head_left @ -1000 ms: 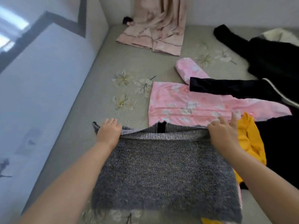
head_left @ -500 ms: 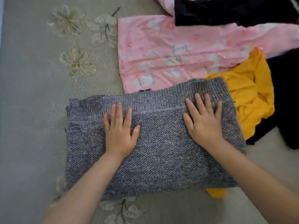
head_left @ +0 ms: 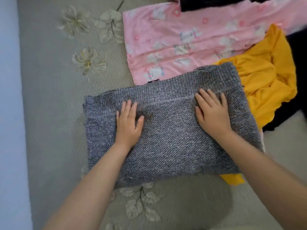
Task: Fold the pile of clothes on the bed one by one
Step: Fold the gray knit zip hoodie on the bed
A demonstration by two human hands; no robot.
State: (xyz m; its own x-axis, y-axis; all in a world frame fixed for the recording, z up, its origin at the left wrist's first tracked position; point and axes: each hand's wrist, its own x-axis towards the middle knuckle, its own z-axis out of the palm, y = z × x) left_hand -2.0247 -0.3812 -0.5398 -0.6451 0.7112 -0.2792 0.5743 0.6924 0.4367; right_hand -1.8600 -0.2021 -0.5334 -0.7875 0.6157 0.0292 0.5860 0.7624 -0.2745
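Pressing flat on a grey knit sweater (head_left: 166,130), both hands lie open with fingers straight in the head view, the only view there is. The left hand (head_left: 128,121) rests near the sweater's left half, just below the ribbed band; the right hand (head_left: 211,112) rests on the right half, its fingertips touching that same band. Neither hand grips or pinches the cloth.

The sweater lies folded into a broad rectangle on the bed (head_left: 49,113), whose grey cover carries pale flower prints. Its far edge overlaps a pink printed garment (head_left: 182,39) spread beyond it, and its right edge lies over a crumpled yellow garment (head_left: 269,80), a scrap of which also shows at the near right corner. Dark clothing (head_left: 297,77) sits at the right and far edges, partly out of frame.

The knit looks thick, soft and limp, likely moderate in weight for clothing and not slippery; it should keep a fold under its own weight but sag if lifted by one point. A sensible hold for a further fold would be the two corners of one short side, pinched through all layers, or both hands slid under the bundle to carry it. Several garments appear not yet folded, so the task seems early on.
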